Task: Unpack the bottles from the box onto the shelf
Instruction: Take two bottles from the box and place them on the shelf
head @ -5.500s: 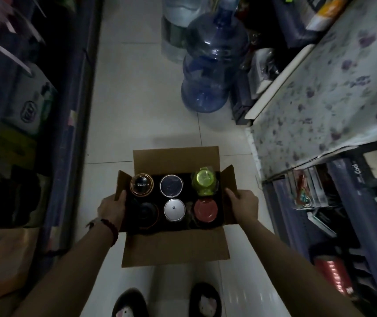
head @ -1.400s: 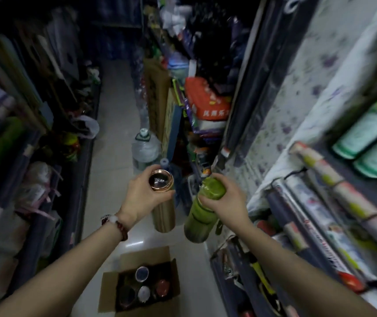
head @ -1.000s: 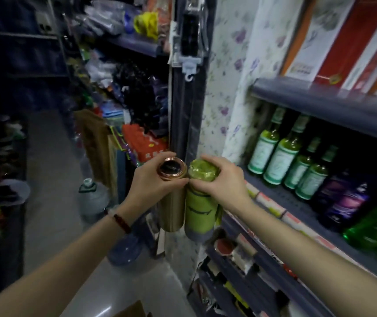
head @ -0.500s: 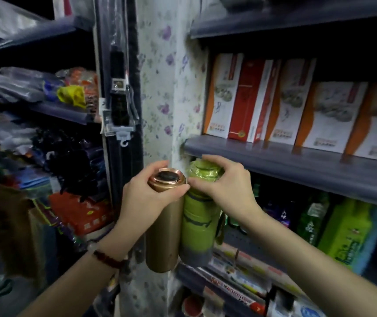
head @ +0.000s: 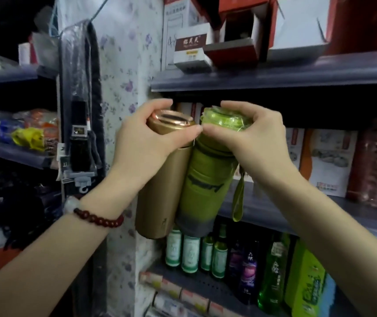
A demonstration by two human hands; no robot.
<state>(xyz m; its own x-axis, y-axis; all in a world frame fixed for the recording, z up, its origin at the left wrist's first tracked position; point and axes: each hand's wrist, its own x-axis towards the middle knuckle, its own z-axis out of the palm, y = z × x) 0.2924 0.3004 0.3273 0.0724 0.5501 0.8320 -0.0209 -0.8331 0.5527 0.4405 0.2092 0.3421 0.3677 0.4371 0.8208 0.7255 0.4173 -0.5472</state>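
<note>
Both bottles have come up to the middle shelf [head: 263, 209] now, left hand [head: 144, 147] wrapped round the gold flask [head: 160, 191], right hand [head: 251, 140] clamped on the green bottle [head: 203, 186]. I'd slide them in toward 3 o'clock one at a time, bases flat, watching the dangling strap [head: 237, 197].

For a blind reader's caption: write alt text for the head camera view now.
Two hands hold bottles up by their tops before store shelves: the left hand grips a gold flask, the right hand a green bottle with a dangling strap. Boxes sit on the shelf above.
</note>
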